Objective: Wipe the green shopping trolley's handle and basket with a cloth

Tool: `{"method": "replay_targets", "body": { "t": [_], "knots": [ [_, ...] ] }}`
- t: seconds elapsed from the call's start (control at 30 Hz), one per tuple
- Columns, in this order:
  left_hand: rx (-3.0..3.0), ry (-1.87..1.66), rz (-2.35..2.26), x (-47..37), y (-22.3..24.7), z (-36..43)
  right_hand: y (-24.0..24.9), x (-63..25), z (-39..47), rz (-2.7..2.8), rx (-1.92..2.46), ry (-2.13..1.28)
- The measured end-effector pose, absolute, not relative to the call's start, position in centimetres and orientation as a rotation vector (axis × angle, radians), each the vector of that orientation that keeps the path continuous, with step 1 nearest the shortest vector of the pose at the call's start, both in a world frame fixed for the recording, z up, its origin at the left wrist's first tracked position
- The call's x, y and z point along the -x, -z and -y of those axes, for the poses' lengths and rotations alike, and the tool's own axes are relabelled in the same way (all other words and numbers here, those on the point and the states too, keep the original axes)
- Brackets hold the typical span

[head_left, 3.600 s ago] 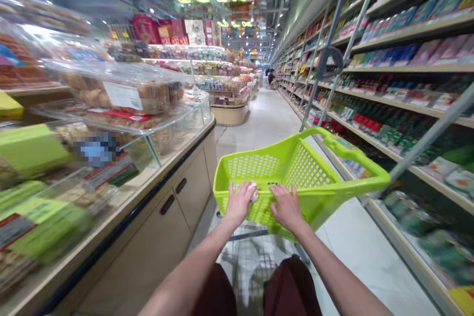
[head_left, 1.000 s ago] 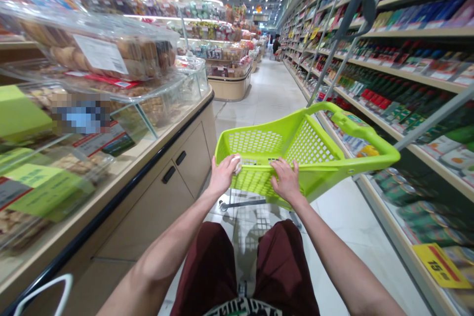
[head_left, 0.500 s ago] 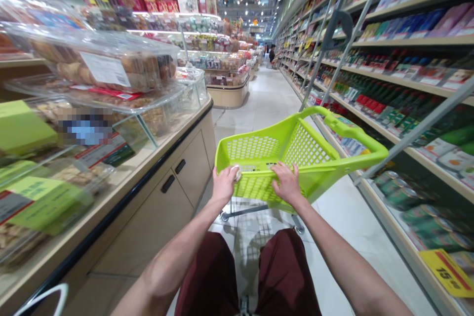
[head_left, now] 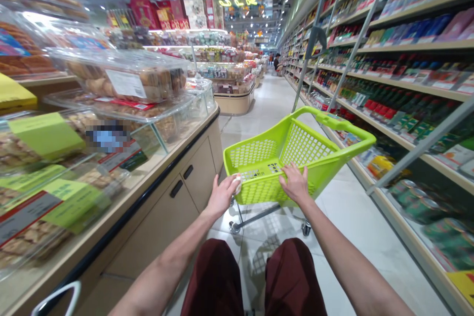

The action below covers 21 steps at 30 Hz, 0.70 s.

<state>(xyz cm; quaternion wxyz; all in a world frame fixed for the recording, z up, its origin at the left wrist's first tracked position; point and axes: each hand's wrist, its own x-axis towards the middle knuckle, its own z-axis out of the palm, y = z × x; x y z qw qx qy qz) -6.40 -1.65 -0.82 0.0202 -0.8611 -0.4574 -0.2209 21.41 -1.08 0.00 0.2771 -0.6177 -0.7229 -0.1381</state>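
A bright green shopping cart [head_left: 255,192] stands turned sideways in the aisle, its side wall of plastic lattice facing me. My left hand [head_left: 222,197] is at the cart's near left corner, its fingers closed on a small crumpled white cloth [head_left: 238,183] pressed to the rim; the thumb sticks up. Whether it is cloth or tissue is hard to tell. Over the rim of the same side hook the fingers of my right hand [head_left: 295,183], gripping it. Inside, the basket's bottom shows a few small dark marks or gaps.
On the left runs a counter [head_left: 163,158] with clear boxes of baked snacks [head_left: 126,79] and green price cards [head_left: 46,133]. Tall shelves [head_left: 414,49] of bottles and cans line the right, with slanting metal poles [head_left: 342,74] before them. Far down the aisle is a person [head_left: 276,62].
The view has shifted, and the cart's handle end appears further left. My left thumb has lifted away from the cart corner. My right hand keeps its place on the rim.
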Motion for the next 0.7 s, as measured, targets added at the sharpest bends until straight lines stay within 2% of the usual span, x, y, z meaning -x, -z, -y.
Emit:
{"method": "replay_targets", "body": {
  "t": [0.27, 0.57, 0.7],
  "knots": [
    [2.717, 0.698, 1.366, 3.1, 1.0, 2.0, 1.0, -15.5, 2.0, 2.052, 1.585, 0.245],
    [2.801, 0.673, 1.184, 2.2, 1.0, 2.8, 3.1, -18.9, 1.3, 1.963, 1.527, 0.117],
    [2.773, 0.669, 1.237, 3.4, 0.5, 2.1, 3.4, -20.1, 1.8, 1.883, 1.438, 0.064]
  ]
}}
